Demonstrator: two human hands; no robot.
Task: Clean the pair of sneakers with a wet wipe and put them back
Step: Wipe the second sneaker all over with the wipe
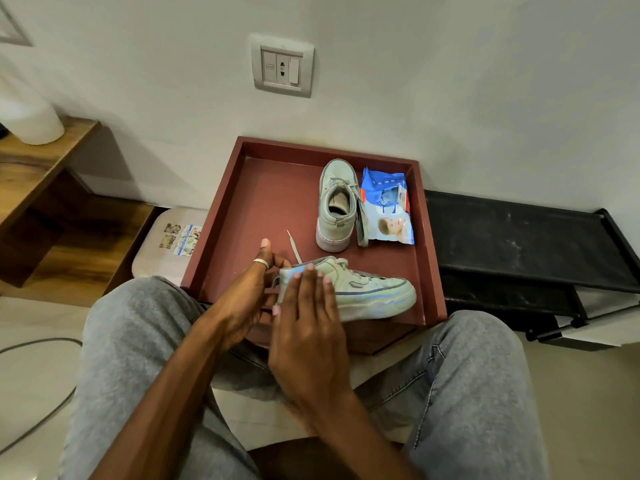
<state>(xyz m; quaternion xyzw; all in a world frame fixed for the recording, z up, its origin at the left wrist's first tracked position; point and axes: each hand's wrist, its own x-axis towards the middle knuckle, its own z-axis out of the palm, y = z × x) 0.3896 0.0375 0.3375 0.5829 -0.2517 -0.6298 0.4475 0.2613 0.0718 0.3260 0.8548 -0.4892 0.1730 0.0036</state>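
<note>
Two sneakers sit in a red-brown tray (273, 188) on the floor by the wall. The far sneaker (337, 206) stands upright at the back of the tray with its toe toward the wall, and a blue wipe pack (389, 209) lies just beside it on the right. The near sneaker (374, 292) is at the tray's front edge, toe pointing right and heel toward the person, who sits with jeans-clad knees on either side.

Both hands meet at that heel. The left hand (242, 299), with a ring (260, 263) on one finger, holds the heel end from the left, one finger sticking straight up. The right hand (308, 327) lies flat on the shoe's near side, fingers straight and pressed against it. A pale bluish patch shows at its fingertips; I cannot tell whether that is a wipe. A loose lace (294, 245) trails over the tray floor behind the hands.

A wall socket (282, 65) is above the tray, a black rack (512, 244) to its right and a wooden shelf (38, 168) to its left.
</note>
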